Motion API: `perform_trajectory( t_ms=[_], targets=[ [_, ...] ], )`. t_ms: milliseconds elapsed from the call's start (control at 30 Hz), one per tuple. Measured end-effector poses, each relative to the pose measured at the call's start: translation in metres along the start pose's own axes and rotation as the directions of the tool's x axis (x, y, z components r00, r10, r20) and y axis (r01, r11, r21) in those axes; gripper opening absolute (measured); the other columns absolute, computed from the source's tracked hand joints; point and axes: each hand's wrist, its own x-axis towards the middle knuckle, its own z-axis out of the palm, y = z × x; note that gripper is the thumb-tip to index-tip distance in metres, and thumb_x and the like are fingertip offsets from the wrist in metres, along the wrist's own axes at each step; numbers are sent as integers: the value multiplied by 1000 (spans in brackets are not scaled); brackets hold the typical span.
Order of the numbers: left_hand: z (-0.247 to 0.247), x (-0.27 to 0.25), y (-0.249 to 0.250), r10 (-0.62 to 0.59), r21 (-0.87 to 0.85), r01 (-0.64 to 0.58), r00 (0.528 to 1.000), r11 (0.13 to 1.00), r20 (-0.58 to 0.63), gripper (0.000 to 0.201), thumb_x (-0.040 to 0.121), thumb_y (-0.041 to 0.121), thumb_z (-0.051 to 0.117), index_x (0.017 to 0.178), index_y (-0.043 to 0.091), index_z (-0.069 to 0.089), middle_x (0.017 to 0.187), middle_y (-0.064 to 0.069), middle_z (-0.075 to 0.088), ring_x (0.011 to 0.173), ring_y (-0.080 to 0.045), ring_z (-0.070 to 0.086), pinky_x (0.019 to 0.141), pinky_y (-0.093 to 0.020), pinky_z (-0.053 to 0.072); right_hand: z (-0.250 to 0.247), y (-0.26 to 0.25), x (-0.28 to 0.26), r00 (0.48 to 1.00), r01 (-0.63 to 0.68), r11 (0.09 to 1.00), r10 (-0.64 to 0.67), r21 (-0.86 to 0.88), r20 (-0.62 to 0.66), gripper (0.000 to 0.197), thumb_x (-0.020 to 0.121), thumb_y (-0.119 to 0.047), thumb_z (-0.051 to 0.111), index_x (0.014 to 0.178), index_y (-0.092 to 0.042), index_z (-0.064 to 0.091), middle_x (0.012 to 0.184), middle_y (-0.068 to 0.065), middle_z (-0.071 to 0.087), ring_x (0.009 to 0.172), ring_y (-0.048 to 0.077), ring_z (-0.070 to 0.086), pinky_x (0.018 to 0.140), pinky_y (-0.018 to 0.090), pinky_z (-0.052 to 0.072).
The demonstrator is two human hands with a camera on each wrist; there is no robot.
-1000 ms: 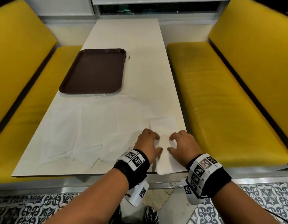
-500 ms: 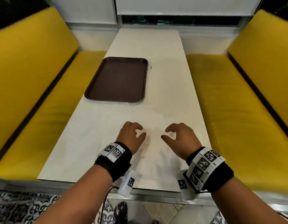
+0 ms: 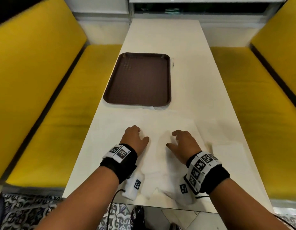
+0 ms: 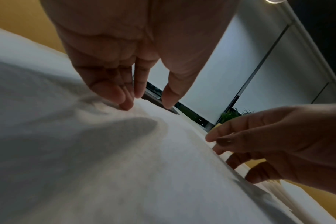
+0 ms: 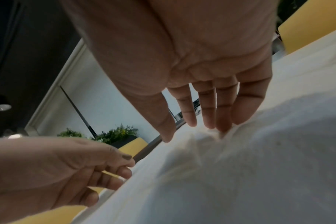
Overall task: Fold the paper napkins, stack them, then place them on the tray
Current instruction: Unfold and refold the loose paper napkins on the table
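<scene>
White paper napkins (image 3: 158,128) lie spread over the near half of the white table (image 3: 165,37), faint against it. My left hand (image 3: 141,132) and right hand (image 3: 170,139) rest on one napkin, a hand's width apart. In the left wrist view the left hand (image 4: 148,104) presses its fingertips (image 4: 125,104) onto the puckered napkin (image 4: 125,151), thumb apart. The right hand (image 5: 194,133) touches the napkin (image 5: 240,166) with straight fingers (image 5: 220,127). A folded napkin (image 3: 230,153) lies just right of the right hand. The brown tray (image 3: 137,103) sits beyond, with nothing on it.
Yellow bench seats (image 3: 52,113) flank the table on both sides, the right one (image 3: 253,103) close to the table edge. A window sill (image 3: 177,15) ends the table at the far side. Patterned floor tiles (image 3: 24,211) show below the near edge.
Both hands left the folded napkin at the right edge, moved left onto the spread napkins and drew apart. The head view swung so the table is now centred.
</scene>
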Motion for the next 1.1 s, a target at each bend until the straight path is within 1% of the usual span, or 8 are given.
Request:
perform_trajectory(
  t_ms=[300, 500, 700, 800, 867, 933, 1000, 1100],
  targets=[
    [7, 8, 5, 11, 12, -12, 997, 1000, 77, 61, 77, 35, 75, 125, 9, 46, 125, -11, 46, 108, -26, 55, 93, -33, 45, 8, -1, 7, 999, -33, 999, 32, -16, -33, 50, 84, -30, 66, 130, -16, 52, 124, 7, 49, 115, 26, 53, 98, 37, 44],
    [7, 10, 2, 39, 17, -40, 997, 999, 64, 69, 73, 37, 78, 129, 14, 44, 128, -7, 43, 110, -25, 56, 96, -37, 46, 17, -15, 10, 993, 102, 994, -103, -34, -56, 41, 86, -32, 65, 125, -18, 57, 118, 6, 55, 112, 25, 53, 95, 35, 44],
    [9, 8, -4, 66, -33, -65, 998, 997, 24, 62, 76, 39, 75, 126, 14, 48, 124, -5, 47, 107, -21, 57, 93, -35, 48, 29, -35, 24, 999, 44, 998, -44, 52, -16, 29, 85, -36, 65, 108, -19, 64, 107, 2, 57, 101, 20, 57, 84, 29, 46],
    [6, 6, -8, 83, -94, -82, 996, 992, 16, 51, 81, 33, 72, 124, 15, 51, 122, -5, 49, 102, -20, 59, 90, -28, 47, 31, -40, 31, 999, 41, 997, -40, 59, -23, 13, 84, -34, 66, 82, -23, 58, 88, -4, 57, 87, 18, 56, 72, 26, 40],
    [0, 4, -12, 97, -133, -98, 995, 986, -12, 43, 85, 29, 69, 122, 15, 52, 119, -5, 50, 92, -17, 60, 85, -24, 45, 33, -42, 31, 997, 70, 994, -68, 82, -31, 24, 84, -29, 65, 67, -26, 49, 74, -7, 53, 78, 17, 53, 65, 25, 36],
    [-12, 2, -15, 106, -161, -114, 993, 980, -59, 36, 87, 27, 65, 119, 16, 53, 117, -3, 49, 85, -14, 57, 83, -22, 44, 29, -47, 26, 991, 124, 982, -116, 145, -59, 29, 84, -25, 64, 64, -26, 44, 66, -10, 48, 68, 14, 49, 57, 23, 33],
    [-29, 4, -20, 122, -155, -146, 981, 977, -150, 31, 91, 24, 60, 120, 16, 55, 118, -2, 48, 92, -14, 57, 87, -24, 44, 22, -54, 17, 981, 193, 949, -179, 250, -79, 25, 83, -20, 63, 66, -23, 45, 63, -11, 47, 61, 9, 44, 54, 21, 32],
    [-56, 9, -27, 201, -99, -237, 938, 966, -284, 30, 95, 13, 47, 124, 14, 56, 127, -6, 52, 113, -23, 53, 100, -36, 42, 6, -66, 3, 962, 262, 853, -270, 452, -48, 24, 81, -10, 62, 68, -19, 44, 56, -14, 41, 53, 6, 37, 53, 20, 33]
  ],
)
